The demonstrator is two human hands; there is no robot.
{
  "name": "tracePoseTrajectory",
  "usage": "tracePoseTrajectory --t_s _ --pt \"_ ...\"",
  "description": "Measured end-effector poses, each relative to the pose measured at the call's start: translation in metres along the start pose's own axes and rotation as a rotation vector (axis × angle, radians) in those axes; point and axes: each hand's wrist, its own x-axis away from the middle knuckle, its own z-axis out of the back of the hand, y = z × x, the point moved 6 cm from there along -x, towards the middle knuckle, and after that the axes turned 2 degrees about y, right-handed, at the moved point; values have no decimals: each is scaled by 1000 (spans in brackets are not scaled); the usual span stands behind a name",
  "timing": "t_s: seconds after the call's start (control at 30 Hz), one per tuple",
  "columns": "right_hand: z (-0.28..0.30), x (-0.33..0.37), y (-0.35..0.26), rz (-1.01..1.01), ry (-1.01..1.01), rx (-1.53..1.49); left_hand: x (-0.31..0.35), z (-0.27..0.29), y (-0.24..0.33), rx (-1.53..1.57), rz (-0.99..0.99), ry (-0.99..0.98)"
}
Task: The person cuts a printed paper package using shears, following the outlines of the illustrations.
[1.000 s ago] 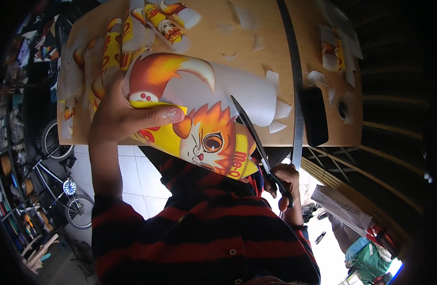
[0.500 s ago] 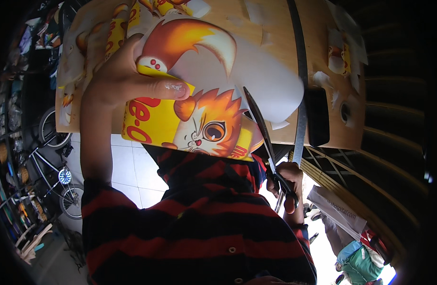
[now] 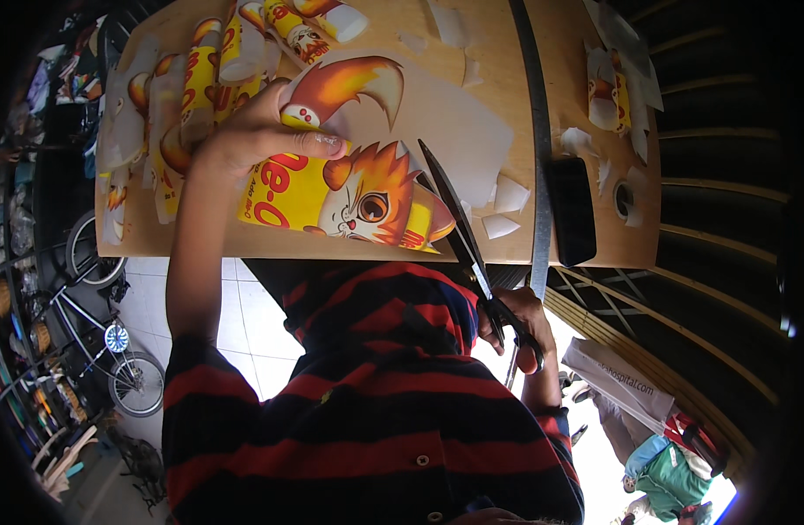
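My left hand (image 3: 266, 136) grips a printed sheet (image 3: 288, 188) with a cartoon orange cat on yellow, its thumb pressed on top and its other fingers mostly hidden beneath. White margin is still attached beyond the cat's curled tail. In my right hand (image 3: 523, 324), close to my body, are black-handled scissors (image 3: 459, 210). Their long dark blades point up and away at the sheet's right edge, beside the cat's ear and head. Whether the blades touch the paper there I cannot tell.
On the wooden table (image 3: 402, 31), several printed cutouts (image 3: 201, 79) lie far left. Paper scraps (image 3: 507, 194), a long metal ruler (image 3: 542, 157), a black phone (image 3: 575, 210) and a tape roll (image 3: 623, 201) are to the right. A bicycle (image 3: 113, 337) stands left.
The sheet and my left hand are lower and farther from me, uncovering scraps by the table's near edge. The scissors have shifted slightly left, still beside the sheet.
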Motion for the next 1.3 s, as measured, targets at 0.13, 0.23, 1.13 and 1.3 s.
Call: tracePoseTrajectory --t_s 0.13,0.23,1.13,1.3 --pt "-1 0 2 -14 -36 -45 0 9 -7 -147 22 74" --pt "-2 0 -2 -73 -48 -21 -4 18 -8 -285 5 78" --pt "-25 -16 -6 299 147 34 12 -14 30 -178 -205 -24" --pt "-22 -18 -11 384 65 56 12 -15 27 -76 -215 -11"
